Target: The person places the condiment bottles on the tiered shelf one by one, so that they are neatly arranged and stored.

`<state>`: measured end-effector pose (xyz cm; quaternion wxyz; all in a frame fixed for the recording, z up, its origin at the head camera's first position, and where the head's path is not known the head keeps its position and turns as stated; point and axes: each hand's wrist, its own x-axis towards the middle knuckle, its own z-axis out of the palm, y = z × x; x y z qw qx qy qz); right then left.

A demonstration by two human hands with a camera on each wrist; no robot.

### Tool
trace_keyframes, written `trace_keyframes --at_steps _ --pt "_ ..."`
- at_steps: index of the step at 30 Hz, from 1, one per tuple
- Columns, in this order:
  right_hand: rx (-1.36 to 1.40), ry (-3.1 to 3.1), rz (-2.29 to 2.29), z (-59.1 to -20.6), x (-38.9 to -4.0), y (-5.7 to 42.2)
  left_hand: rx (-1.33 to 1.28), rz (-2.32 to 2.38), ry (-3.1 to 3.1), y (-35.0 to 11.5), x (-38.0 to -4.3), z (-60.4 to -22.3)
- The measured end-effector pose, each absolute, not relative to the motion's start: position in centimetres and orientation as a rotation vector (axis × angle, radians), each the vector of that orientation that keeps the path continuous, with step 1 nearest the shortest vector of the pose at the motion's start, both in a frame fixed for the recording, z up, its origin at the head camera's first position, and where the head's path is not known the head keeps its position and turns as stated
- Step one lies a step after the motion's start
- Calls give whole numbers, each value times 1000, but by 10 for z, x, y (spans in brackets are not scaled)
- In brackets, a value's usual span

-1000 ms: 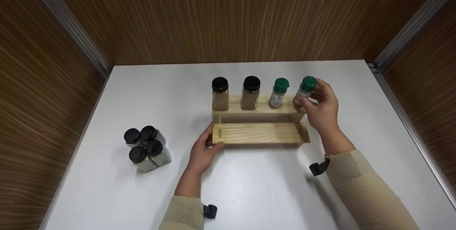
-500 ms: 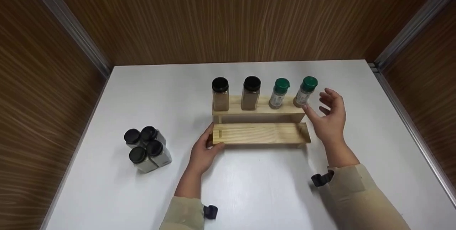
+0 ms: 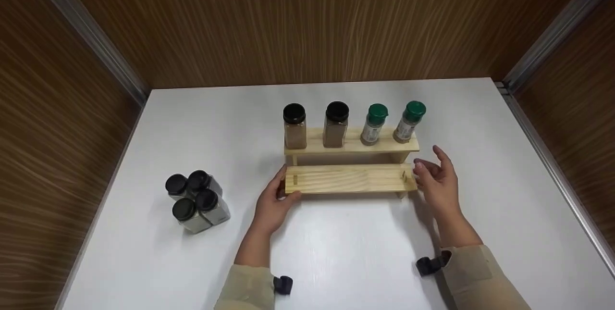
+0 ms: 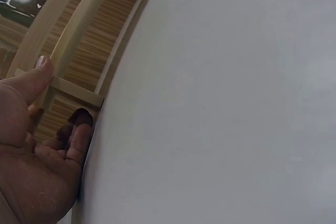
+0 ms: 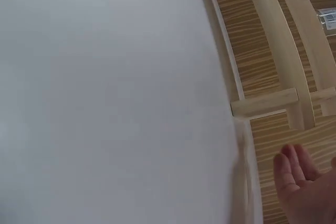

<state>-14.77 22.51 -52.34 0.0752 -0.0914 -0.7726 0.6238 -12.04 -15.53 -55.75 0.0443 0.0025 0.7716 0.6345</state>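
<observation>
A two-tier wooden spice rack (image 3: 348, 179) stands on the white table. My left hand (image 3: 273, 208) grips the left end of its lower shelf, thumb on the front edge, as the left wrist view also shows. My right hand (image 3: 441, 190) is beside the rack's right end with loosely bent fingers, holding nothing; in the right wrist view a gap separates the fingers (image 5: 294, 167) from the wood. On the upper shelf stand two black-capped spice jars (image 3: 295, 130) and, to their right, two green-capped spice bottles (image 3: 374, 128), the rightmost tilted in the head view. The lower shelf is bare.
Several black-capped jars (image 3: 196, 202) stand close together on the table (image 3: 326, 262), left of my left hand. Brown wood-grain panels (image 3: 317, 26) rise behind the table and at both sides.
My right hand has let go of the rightmost green-capped bottle and moved down and toward me to the lower shelf's right end. My left hand stays on the rack.
</observation>
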Motion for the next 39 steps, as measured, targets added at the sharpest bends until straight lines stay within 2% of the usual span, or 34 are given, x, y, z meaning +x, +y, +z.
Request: trace_keyframes --at_steps 7,39 --pt "-229 -2468 1973 -532 -146 225 28 1930 2381 -155 -121 -559" --pt "-219 -2422 1944 -543 -142 223 63 1960 2339 -154 -120 -558"
